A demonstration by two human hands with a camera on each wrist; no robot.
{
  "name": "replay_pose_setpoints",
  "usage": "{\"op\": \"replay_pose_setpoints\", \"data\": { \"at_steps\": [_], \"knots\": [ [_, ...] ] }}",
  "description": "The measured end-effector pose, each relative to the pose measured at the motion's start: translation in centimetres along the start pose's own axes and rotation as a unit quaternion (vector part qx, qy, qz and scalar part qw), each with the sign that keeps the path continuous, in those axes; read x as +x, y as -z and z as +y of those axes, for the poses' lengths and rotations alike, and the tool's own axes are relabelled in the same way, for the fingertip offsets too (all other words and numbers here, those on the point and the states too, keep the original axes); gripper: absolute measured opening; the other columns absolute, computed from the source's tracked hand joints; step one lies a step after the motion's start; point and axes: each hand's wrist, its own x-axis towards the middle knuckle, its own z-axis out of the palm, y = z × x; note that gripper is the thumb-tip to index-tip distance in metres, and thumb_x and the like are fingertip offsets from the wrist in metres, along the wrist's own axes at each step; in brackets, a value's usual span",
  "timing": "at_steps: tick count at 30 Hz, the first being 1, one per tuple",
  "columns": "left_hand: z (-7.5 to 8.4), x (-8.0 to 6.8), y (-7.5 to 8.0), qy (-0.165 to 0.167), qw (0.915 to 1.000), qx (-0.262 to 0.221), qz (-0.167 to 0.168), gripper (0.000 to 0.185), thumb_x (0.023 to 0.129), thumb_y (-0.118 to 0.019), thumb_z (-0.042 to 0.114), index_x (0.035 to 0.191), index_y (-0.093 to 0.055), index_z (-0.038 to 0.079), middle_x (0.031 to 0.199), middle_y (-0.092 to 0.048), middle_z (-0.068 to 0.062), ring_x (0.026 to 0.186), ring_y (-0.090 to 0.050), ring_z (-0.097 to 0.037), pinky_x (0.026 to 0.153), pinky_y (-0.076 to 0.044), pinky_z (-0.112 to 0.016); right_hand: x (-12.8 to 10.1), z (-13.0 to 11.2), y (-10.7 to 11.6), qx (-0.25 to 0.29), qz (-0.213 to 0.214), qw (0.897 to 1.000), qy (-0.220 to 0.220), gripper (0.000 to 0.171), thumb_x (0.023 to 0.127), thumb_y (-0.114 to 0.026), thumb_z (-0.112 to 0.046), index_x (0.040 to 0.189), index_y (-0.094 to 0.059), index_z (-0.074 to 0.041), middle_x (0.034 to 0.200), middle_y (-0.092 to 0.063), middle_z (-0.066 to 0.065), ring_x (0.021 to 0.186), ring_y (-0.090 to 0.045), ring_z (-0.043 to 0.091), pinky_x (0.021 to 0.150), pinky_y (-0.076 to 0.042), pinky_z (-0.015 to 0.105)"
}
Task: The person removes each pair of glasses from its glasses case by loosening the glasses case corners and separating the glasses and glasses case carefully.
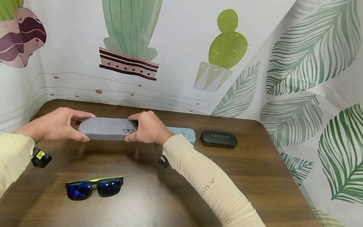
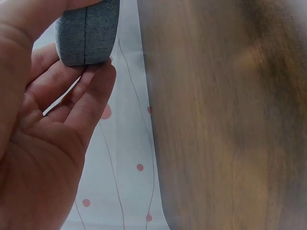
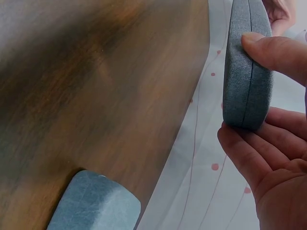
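A grey fabric glasses case [image 1: 104, 128] with a small glasses print is held up off the table between both hands, its lid closed. At its left end, my left hand [image 1: 57, 124] grips it between thumb and fingers. My right hand [image 1: 149, 128] pinches the other end, thumb on the near side, as the right wrist view also shows on the case [image 3: 247, 72]. Nearer to me lie sunglasses [image 1: 95, 187] with blue lenses and a yellow-green trim. A light blue case [image 1: 183, 134] stands behind the right wrist, partly hidden by it.
A black glasses case [image 1: 219, 139] with gold lettering lies at the back right of the wooden table [image 1: 258, 189]. Printed cloth [image 1: 185, 57] with cacti and leaves hangs right behind the table's back edge. A small black wrist camera [image 1: 41, 157] sits under the left forearm.
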Motion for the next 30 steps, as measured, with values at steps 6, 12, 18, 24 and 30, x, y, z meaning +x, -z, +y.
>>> {"op": "replay_pose_setpoints", "data": {
  "at_steps": [6,12,18,24,30],
  "knots": [
    [0.0,0.4,0.2,0.002,1.0000,-0.002,-0.001,0.086,0.072,-0.095,0.042,0.143,-0.062,0.007,0.120,-0.074,-0.012,0.101,-0.069,-0.023,0.073,-0.050,-0.026,0.2,0.1,0.1,0.001,0.002,1.000,-0.002,0.064,0.078,-0.092,-0.038,0.132,-0.071,-0.009,0.092,-0.073,-0.006,0.079,-0.062,0.006,0.070,-0.049,0.015],
    [-0.2,0.9,0.4,0.005,1.0000,-0.001,-0.006,0.087,0.072,-0.095,0.043,0.144,-0.061,0.007,0.122,-0.073,-0.014,0.103,-0.068,-0.024,0.075,-0.050,-0.027,0.5,0.1,0.3,-0.003,-0.002,1.000,-0.010,0.067,0.079,-0.091,-0.038,0.135,-0.069,-0.009,0.094,-0.073,-0.005,0.082,-0.062,0.006,0.073,-0.049,0.016],
    [-0.4,1.3,0.5,0.007,0.9999,0.004,-0.009,0.088,0.072,-0.095,0.043,0.144,-0.060,0.006,0.123,-0.073,-0.016,0.103,-0.068,-0.025,0.076,-0.050,-0.030,0.8,0.3,0.1,0.002,-0.008,1.000,-0.017,0.067,0.080,-0.090,-0.038,0.137,-0.068,-0.009,0.094,-0.073,-0.005,0.082,-0.062,0.007,0.074,-0.049,0.016],
    [-0.5,1.7,0.5,0.013,0.9999,0.003,-0.010,0.088,0.074,-0.094,0.040,0.146,-0.058,0.005,0.127,-0.071,-0.019,0.106,-0.067,-0.028,0.077,-0.049,-0.031,1.2,0.6,-0.2,-0.010,0.004,1.000,-0.016,0.065,0.081,-0.090,-0.038,0.135,-0.069,-0.010,0.097,-0.073,-0.006,0.082,-0.062,0.007,0.075,-0.048,0.017],
    [-0.8,2.1,0.4,0.016,0.9997,0.004,-0.015,0.088,0.076,-0.093,0.039,0.148,-0.056,0.004,0.127,-0.070,-0.020,0.108,-0.066,-0.031,0.079,-0.049,-0.035,1.6,0.9,-0.4,-0.012,0.002,1.000,-0.016,0.066,0.081,-0.090,-0.037,0.137,-0.068,-0.009,0.097,-0.074,-0.005,0.081,-0.061,0.006,0.076,-0.047,0.016]
  ]
}}
